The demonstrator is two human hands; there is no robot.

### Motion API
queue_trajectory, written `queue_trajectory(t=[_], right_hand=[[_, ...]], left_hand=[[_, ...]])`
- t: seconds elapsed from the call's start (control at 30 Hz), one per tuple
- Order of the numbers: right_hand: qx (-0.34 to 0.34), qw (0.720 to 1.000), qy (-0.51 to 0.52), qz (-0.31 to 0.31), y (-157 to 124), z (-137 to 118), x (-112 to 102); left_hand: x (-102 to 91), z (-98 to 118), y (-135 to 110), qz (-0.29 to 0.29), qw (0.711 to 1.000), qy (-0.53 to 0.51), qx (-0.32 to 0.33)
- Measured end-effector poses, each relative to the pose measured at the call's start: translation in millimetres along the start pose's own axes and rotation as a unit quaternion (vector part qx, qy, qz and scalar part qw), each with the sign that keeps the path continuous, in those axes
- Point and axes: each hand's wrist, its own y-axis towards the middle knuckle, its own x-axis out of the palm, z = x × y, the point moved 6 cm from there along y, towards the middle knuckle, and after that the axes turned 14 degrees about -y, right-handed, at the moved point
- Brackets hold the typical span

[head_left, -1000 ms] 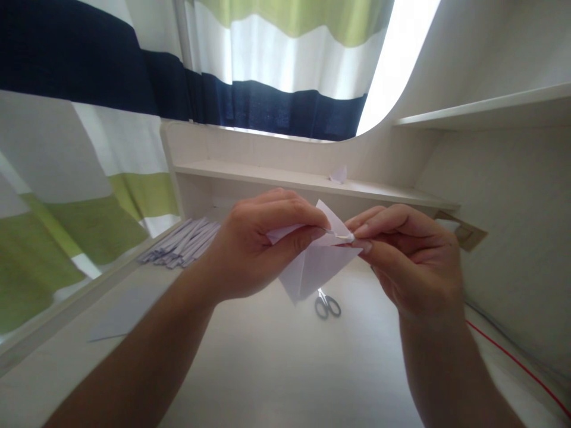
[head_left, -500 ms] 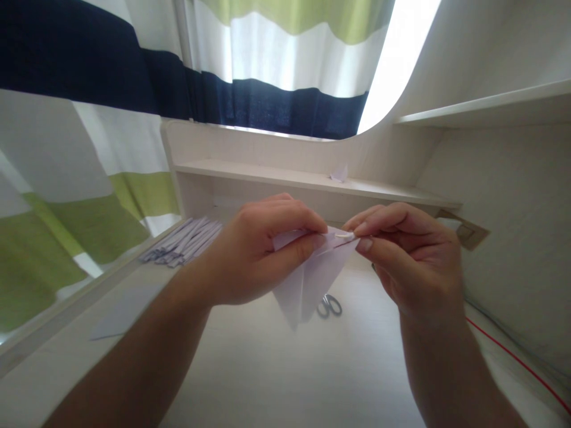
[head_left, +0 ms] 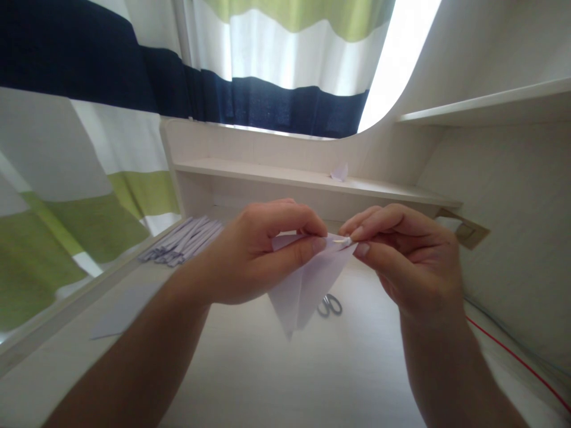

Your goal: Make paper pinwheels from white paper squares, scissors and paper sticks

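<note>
A folded sheet of white paper [head_left: 303, 285] hangs above the table, its pointed lower end towards me. My left hand [head_left: 267, 249] is closed on its upper left part, thumb on the near face and fingers behind. At the upper right corner, the thumb and fingertips of my right hand [head_left: 401, 255] pinch the paper's tip. Between the two hands the layers gape a little at a small bright fold. The fingers of both hands partly cover the upper edge. Below and behind the paper lie scissors [head_left: 330, 305], with only the dark handles showing.
Rolled white paper sticks [head_left: 182, 241] lie in a heap at the left, and a flat white sheet [head_left: 125, 309] is nearer me. A small folded paper [head_left: 339, 173] stands on the back shelf [head_left: 267, 174]. A red cable [head_left: 513, 356] runs along the right wall.
The paper's lower point has swung slightly down and left. My right fingertips have shifted a little left along the corner, and the gap at the fold looks narrower.
</note>
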Motion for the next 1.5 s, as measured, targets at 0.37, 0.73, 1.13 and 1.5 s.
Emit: queue_trajectory(t=[0.37,0.73,1.13,1.5], right_hand=[[0.006,1.0,-0.002,0.004,0,-1,0],[0.022,1.0,-0.007,-0.004,-2,-4,2],[-0.003,0.998,0.001,-0.067,-1,-6,7],[0.018,0.993,0.031,-0.11,-3,-3,12]], left_hand=[[0.2,1,2,-0.014,0.999,-0.034,-0.028],[0.7,0,2,-0.017,0.998,-0.045,-0.042],[2.4,-7,1,-0.052,0.983,-0.13,-0.121],[2.7,-16,1,-0.07,0.963,-0.207,-0.155]])
